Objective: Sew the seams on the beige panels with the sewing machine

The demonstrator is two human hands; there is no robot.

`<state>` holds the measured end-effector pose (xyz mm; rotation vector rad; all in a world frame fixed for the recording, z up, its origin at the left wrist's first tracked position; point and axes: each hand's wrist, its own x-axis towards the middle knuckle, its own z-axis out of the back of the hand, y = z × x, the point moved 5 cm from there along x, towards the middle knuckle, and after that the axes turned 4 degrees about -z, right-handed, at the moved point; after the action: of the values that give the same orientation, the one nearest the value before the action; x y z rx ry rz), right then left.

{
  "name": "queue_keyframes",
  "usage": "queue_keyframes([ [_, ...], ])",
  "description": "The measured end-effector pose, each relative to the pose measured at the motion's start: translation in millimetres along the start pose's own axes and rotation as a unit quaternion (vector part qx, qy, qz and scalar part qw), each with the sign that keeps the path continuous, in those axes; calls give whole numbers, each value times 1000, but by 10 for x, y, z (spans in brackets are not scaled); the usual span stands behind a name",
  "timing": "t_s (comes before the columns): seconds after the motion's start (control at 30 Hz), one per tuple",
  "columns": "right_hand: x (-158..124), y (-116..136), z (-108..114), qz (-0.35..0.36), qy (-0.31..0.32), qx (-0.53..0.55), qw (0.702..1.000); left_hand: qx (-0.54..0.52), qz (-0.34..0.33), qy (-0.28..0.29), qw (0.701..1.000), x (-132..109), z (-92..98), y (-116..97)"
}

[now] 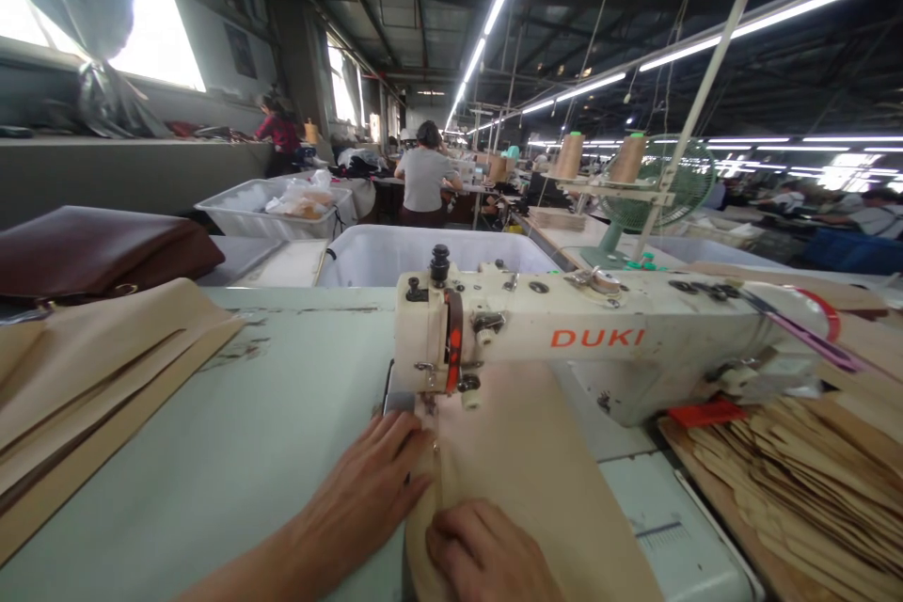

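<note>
A cream sewing machine (599, 339) marked DUKI stands on the pale green table (232, 451). A tan fabric piece (536, 480) lies under its needle and runs toward me. My left hand (367, 489) lies flat on the fabric's left edge, fingers stretched out toward the presser foot (429, 400). My right hand (483, 550) rests on the fabric nearer me, fingers curled down and pressing on it.
Tan fabric pieces are stacked at the left (91, 376) and right (804, 470) of the table. A brown bag (91, 249) lies far left. White bins (395, 254) stand behind the machine. Thread cones (570, 155) and a green fan (670, 183) are at the right. People work at tables beyond.
</note>
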<state>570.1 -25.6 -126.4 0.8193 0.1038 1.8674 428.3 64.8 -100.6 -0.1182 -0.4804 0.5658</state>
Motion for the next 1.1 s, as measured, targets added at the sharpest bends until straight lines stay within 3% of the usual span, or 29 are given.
queue_keyframes([
  [0.1,146,96,359,42,111,81,990,-35,-6,11,999,-162,4,-189],
  [0.2,410,34,573,3,128,83,988,-26,-47,34,998,-304,8,-393],
  [0.27,581,-12,501,48,121,25,991,8,-76,23,997,-348,21,-480],
  [0.33,681,-30,315,141,135,-42,980,39,-92,2,995,-360,38,-526],
  [0.4,715,-72,154,174,144,-107,968,53,-97,1,994,-361,50,-555],
  [0.5,673,-127,115,92,118,-179,973,72,-99,10,992,-375,98,-611],
  [0.6,525,-83,180,19,77,-148,986,109,-105,16,988,-396,141,-660],
  [0.8,363,-89,29,42,103,-52,992,140,-130,28,981,-365,68,-582],
  [0.97,464,-274,24,31,75,11,997,126,-121,42,984,-267,56,-495],
  [1.1,657,-340,107,-32,110,42,993,119,-103,49,986,-255,56,-476],
])
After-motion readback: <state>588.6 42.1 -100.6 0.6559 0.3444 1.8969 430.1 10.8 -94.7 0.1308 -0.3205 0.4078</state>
